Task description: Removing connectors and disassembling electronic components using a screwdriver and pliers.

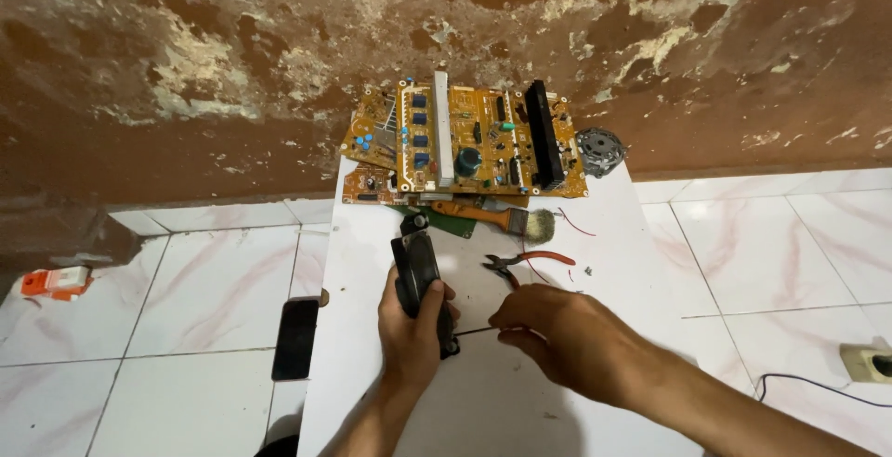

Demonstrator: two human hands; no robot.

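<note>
Left hand [412, 322]: grip wrapped around a black handheld device [417, 276], held upright over the white bench [353, 364]. Right hand [548, 332]: fingertips pinching a thin black wire [474, 332] running from the device's lower end. Beyond: red-handled pliers [530, 262], then an orange-handled brush [497, 218]. Farthest: orange circuit boards [465, 141] stacked against the wall. Floor, left: black phone [296, 337].

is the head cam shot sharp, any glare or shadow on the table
Head view: mostly sharp; the circuit boards read clearly. The white table looks bright but not blown out. Soft shadow falls under the left hand and right hand. Straight tile lines bow slightly towards the edges.
</note>
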